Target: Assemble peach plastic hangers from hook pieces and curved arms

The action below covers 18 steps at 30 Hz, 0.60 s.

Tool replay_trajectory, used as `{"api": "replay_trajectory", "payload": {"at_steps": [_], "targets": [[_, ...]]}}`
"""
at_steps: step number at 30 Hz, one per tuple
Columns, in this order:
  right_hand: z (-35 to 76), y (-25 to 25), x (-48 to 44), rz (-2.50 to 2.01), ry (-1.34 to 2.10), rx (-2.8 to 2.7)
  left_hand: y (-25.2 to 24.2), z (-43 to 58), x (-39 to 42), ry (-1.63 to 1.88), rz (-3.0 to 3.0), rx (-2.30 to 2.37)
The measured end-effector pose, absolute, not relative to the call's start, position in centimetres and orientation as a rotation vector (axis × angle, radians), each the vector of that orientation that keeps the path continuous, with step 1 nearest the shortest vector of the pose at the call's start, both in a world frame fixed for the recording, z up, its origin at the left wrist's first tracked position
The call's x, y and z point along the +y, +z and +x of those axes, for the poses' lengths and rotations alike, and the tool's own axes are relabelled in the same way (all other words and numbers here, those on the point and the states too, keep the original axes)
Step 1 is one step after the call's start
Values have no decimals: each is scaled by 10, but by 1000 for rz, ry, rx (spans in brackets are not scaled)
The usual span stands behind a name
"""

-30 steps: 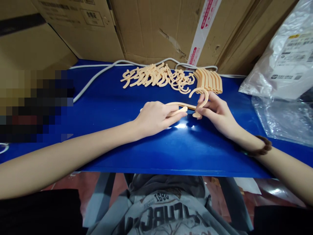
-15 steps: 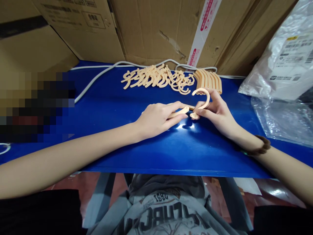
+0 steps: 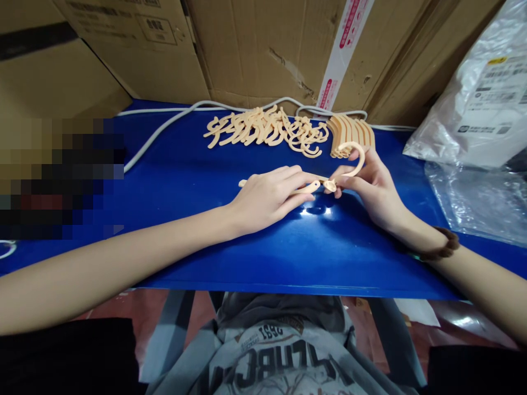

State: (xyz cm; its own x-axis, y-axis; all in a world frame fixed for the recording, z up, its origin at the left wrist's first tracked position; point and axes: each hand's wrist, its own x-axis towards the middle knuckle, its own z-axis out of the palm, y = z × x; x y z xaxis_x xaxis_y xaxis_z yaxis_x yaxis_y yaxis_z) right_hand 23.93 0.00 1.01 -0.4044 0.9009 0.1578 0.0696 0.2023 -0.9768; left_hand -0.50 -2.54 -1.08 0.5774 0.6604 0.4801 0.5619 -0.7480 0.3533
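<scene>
My left hand [image 3: 265,200] is closed around light beige plastic hanger arms [image 3: 309,188]. One rounded end with a small hole sticks out between thumb and fingers, and another end shows beyond the knuckles; the middle is covered by my hand. Pinched in the fingers of my right hand [image 3: 376,189] is a matching hanger hook [image 3: 362,160], its curve upward and its round base toward the arm's holed end. Base and arm end are close together; whether they touch I cannot tell.
Behind my hands lie a pile of loose beige hooks [image 3: 263,129] and a stack of curved hanger arms [image 3: 357,131]. A white cable [image 3: 158,131] runs along the cardboard boxes [image 3: 263,55]. Plastic packaging [image 3: 473,109] sits at right on the blue table [image 3: 247,258].
My right hand has shifted slightly right and turned the hook, so its round base now faces more toward me and sits a little higher. My left hand stays nearly in place.
</scene>
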Motion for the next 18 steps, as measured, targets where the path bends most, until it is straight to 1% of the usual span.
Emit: {"api": "replay_trajectory", "payload": {"at_steps": [6,18], "targets": [[238,11,-2,-943,1329,-1656,-11,-5,-25,918,2664,926],[241,11,1,-948,1337,-1680,-15,-2,-23,959,2472,797]]}}
